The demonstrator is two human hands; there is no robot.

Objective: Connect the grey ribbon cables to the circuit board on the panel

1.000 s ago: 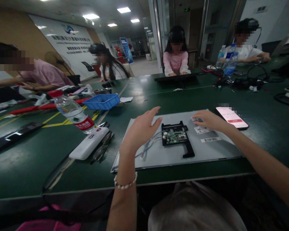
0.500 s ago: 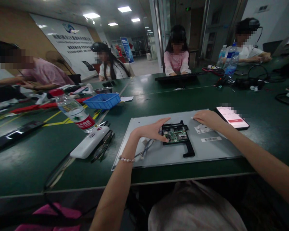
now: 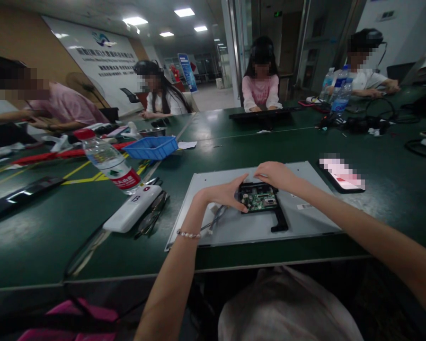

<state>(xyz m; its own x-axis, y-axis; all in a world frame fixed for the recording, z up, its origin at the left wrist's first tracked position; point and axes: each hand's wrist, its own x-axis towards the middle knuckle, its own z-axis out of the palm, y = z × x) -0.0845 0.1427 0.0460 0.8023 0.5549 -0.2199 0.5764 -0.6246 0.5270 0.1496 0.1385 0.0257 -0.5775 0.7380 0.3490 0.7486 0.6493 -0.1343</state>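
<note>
A light grey metal panel (image 3: 241, 232) lies flat on the green table in front of me. On it rests a black plastic bracket (image 3: 280, 221) carrying a green circuit board (image 3: 257, 201). My left hand (image 3: 223, 194) grips the bracket's left side, thumb by the lower corner and fingers by the upper one. Over the bracket's far edge, my right hand (image 3: 275, 174) has its fingertips pinched together; whatever is between them is too small to make out. Grey cables (image 3: 215, 220) lie left of the board, partly under my left wrist. A barcode label (image 3: 304, 206) shows beside my right forearm.
Right of the panel lies a phone (image 3: 342, 175). To the left are a white power bank (image 3: 132, 208), folded glasses (image 3: 152, 215), a tilted water bottle (image 3: 108, 161) and a blue tray (image 3: 152, 148). Several people sit around the table.
My right hand has moved left from the panel's white labels to the far edge of the bracket, its fingers still pinched. My left hand stays on the bracket.
</note>
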